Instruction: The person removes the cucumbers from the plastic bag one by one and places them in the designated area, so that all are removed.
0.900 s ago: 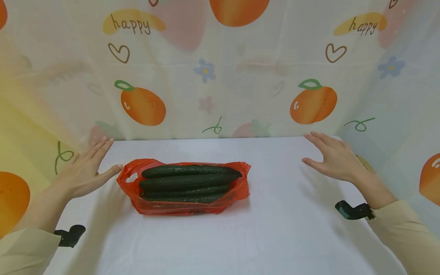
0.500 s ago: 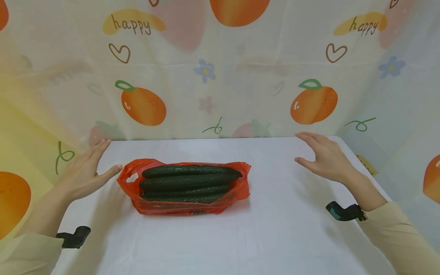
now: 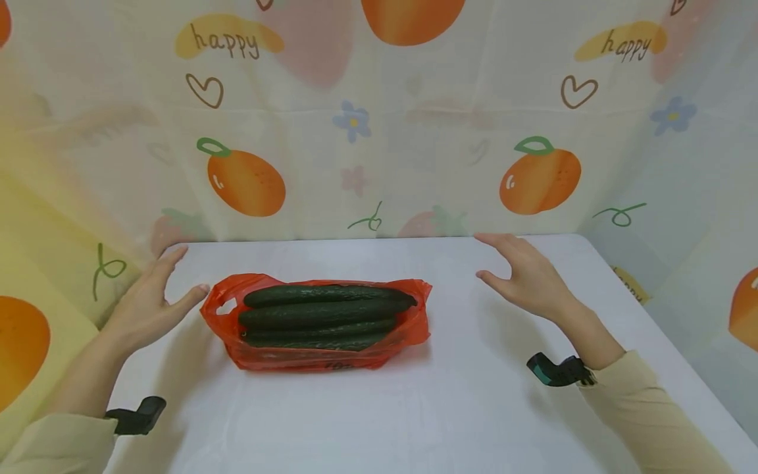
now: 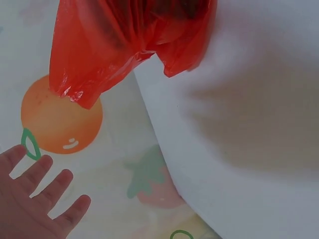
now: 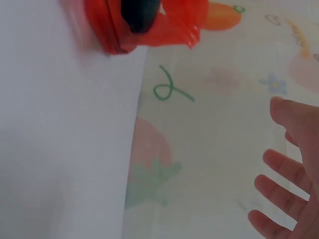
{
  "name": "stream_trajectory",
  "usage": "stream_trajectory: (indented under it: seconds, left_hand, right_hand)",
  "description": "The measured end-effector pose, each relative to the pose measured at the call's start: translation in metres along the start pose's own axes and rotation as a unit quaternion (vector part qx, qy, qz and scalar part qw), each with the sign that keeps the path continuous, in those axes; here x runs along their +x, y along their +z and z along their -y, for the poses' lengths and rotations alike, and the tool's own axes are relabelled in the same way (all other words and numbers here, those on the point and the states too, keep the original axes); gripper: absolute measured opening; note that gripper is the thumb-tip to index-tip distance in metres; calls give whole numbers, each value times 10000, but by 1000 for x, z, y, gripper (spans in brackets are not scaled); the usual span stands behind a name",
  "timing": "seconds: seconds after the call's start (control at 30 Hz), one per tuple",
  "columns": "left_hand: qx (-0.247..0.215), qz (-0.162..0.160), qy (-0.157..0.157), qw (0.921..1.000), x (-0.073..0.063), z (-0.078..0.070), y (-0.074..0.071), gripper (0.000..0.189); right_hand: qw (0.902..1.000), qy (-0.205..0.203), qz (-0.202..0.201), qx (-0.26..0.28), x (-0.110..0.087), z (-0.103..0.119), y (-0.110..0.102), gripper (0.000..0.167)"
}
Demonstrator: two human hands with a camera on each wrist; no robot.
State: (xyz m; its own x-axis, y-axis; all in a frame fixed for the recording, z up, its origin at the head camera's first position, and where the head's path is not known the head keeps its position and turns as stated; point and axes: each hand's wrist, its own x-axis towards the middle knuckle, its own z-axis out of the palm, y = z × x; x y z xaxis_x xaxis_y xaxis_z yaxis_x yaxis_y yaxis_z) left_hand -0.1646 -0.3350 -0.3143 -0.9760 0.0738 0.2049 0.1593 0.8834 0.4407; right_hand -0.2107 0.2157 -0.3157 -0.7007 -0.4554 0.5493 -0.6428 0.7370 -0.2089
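Several dark green cucumbers [image 3: 320, 315] lie side by side in a red plastic bag [image 3: 296, 359] left of the table's middle. The bag's mouth faces up, and a handle loop shows at its left end. Just off that end my left hand [image 3: 145, 306] is held with fingers extended and thumb apart, the thumb tip close to the bag's edge. To the right of the bag, a hand's width or so away, hovers my right hand [image 3: 530, 276], fingers spread and holding nothing. The right wrist view shows one cucumber's end [image 5: 140, 15] poking out of the bag.
A white table [image 3: 385, 421] carries the bag. Behind it hangs a patterned cloth [image 3: 414, 158] with printed oranges, hearts and "happy" lettering, which also runs along both sides. A black wrist camera [image 3: 559, 370] sits on the right wrist, and another [image 3: 137, 416] on the left.
My right hand has moved left, nearer the bag. The left hand has shifted slightly, its forearm drawing inward. The bag and cucumbers have stayed in place.
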Motion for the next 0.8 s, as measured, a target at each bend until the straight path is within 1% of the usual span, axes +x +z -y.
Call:
stream_trajectory:
  seconds: [0.07, 0.27, 0.37, 0.47, 0.57, 0.7, 0.8]
  left_hand:
    - [-66, -49, -5, 10000, 1, 0, 3, 80]
    - [-396, -245, 229, 9987, 1, 1, 15, 69]
    - [-545, -297, 214, 9978, 0, 2, 20, 65]
    - [-632, -382, 143, 9972, -1, 1, 23, 62]
    - [-663, -473, 5, 9967, 0, 0, 24, 60]
    - [-798, -498, -283, 9952, 2, -1, 24, 59]
    - [-933, -487, -350, 9938, 2, 0, 26, 57]
  right_hand:
    - [10000, -70, -6, 52, 1, 6, 4, 59]
    - [9983, -415, -237, 321, 11, 23, 15, 57]
    - [9960, -610, -367, 536, 17, 32, 20, 52]
    - [9936, -729, -465, 725, 21, 40, 25, 48]
    - [9918, -784, -489, 884, 24, 48, 31, 46]
    - [9900, -832, -429, 1055, 27, 57, 39, 46]
    - [9877, -892, -401, 1219, 30, 64, 46, 46]
